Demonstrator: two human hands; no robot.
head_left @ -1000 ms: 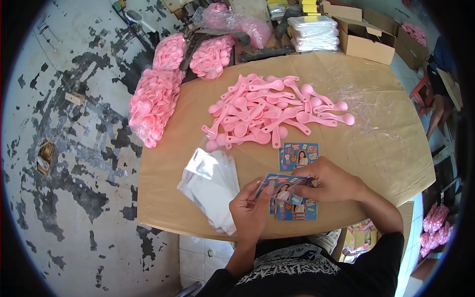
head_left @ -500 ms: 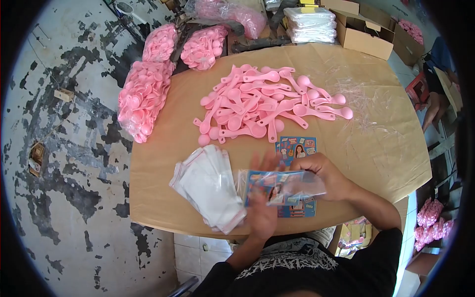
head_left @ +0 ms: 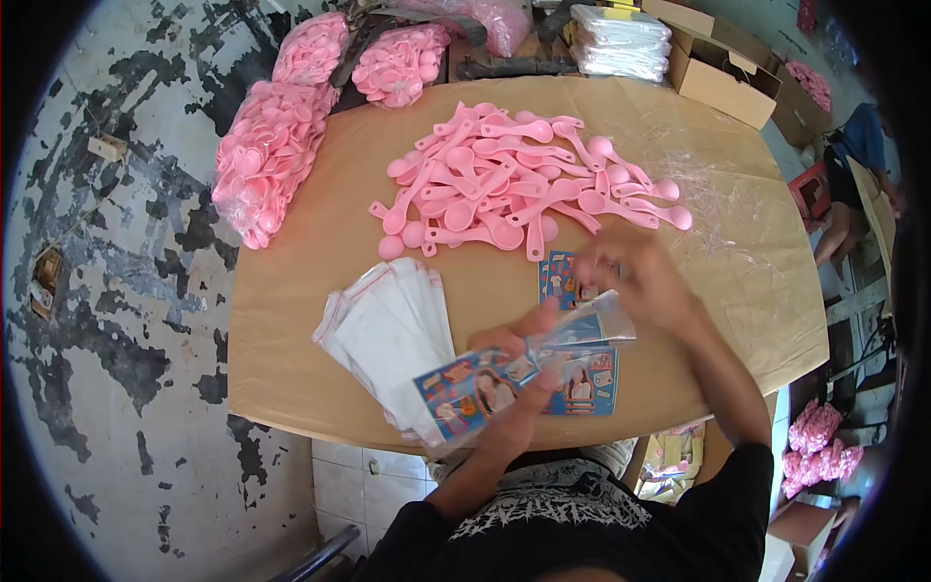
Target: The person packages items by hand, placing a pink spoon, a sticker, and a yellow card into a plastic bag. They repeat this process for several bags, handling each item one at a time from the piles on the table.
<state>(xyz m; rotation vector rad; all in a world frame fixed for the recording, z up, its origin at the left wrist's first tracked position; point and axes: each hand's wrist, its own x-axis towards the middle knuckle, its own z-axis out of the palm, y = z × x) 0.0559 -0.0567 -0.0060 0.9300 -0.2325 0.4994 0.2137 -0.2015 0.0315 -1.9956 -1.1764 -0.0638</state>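
My left hand [head_left: 514,412] is closed around a clear plastic bag [head_left: 611,315] with a blue printed card [head_left: 461,393] in it. The bag is tilted, its clear end pointing up to the right. Over that end is my right hand [head_left: 640,276], smeared by motion with its fingers bent; whether they hold anything cannot be made out. Under the hands, more blue printed cards [head_left: 593,383] lie on the table. To the left, a fanned stack of white-looking plastic bags [head_left: 383,335] lies close to my left hand. Beyond my right hand is a heap of pink spoons [head_left: 504,179].
Brown paper covers the table [head_left: 718,320]. Loose clear plastic scraps [head_left: 722,209] lie at right. Bulging bags of pink spoons [head_left: 272,155] line the left edge. A stack of clear packs [head_left: 621,44] and a cardboard box [head_left: 722,82] stand behind. Another person's leg [head_left: 844,228] shows at far right.
My left hand has swung the bagged card down to the left and tilted it. My right hand has moved off the bag's side, upward toward the spoons. The view has shifted slightly.
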